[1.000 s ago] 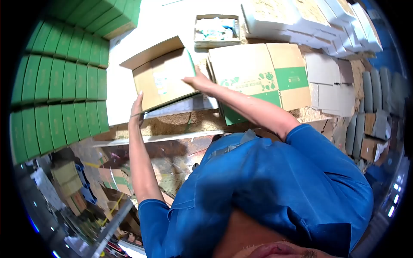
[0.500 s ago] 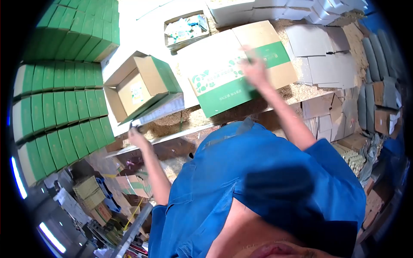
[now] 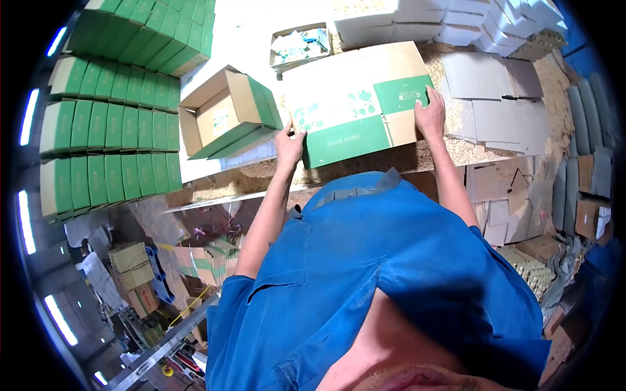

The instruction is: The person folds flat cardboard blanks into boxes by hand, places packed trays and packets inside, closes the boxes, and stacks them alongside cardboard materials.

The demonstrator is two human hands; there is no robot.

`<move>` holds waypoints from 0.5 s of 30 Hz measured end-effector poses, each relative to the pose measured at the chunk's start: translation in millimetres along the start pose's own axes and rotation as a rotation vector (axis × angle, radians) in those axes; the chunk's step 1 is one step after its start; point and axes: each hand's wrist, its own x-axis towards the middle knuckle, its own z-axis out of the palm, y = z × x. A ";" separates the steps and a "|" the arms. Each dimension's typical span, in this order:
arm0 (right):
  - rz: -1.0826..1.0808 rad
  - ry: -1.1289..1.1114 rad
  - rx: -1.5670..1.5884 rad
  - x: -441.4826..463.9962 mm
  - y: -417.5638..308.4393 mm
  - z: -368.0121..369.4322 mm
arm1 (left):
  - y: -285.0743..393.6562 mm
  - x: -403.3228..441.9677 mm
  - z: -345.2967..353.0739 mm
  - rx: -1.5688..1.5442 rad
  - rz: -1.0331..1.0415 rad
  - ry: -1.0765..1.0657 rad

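A flat folded cardboard box (image 3: 345,142), green, white and brown with a leaf print, lies on the bench in front of me. My left hand (image 3: 289,146) grips its left edge, thumb and fingers bent around the border. On the opposite side my right hand (image 3: 430,116) holds the right edge, its thumb on the green band. Just left of my left hand stands an opened-up box (image 3: 257,98), tipped so its brown inside faces left, with a small printed sheet (image 3: 221,122) inside.
Stacked green boxes (image 3: 107,127) rise along the left. Behind the flat box sits a small carton (image 3: 280,66) of blue and white packets. White boxes (image 3: 391,29) line the back, and grey-white cardboard sheets (image 3: 492,75) lie at the right. The bench's front edge (image 3: 222,199) carries wood shavings.
My left hand has moved right, from below the opened-up box to the flat box's left edge. My right hand has shifted from above the printed face to its right edge.
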 end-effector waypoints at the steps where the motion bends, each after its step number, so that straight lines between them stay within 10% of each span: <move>1: -0.009 0.006 0.005 2.7 4.1 -1.9 | -7.7 -1.2 2.4 -0.089 -0.034 -0.003; 4: 0.273 0.089 0.191 19.3 15.8 -17.7 | -1.7 -14.1 5.2 -0.292 -0.027 0.103; 7: 0.103 0.241 0.252 33.7 14.8 -46.5 | 25.8 -19.3 -4.2 -0.705 0.014 0.032; 15: 0.174 0.106 0.850 69.9 -21.5 -93.2 | 101.7 -20.2 -52.7 -0.664 0.226 0.015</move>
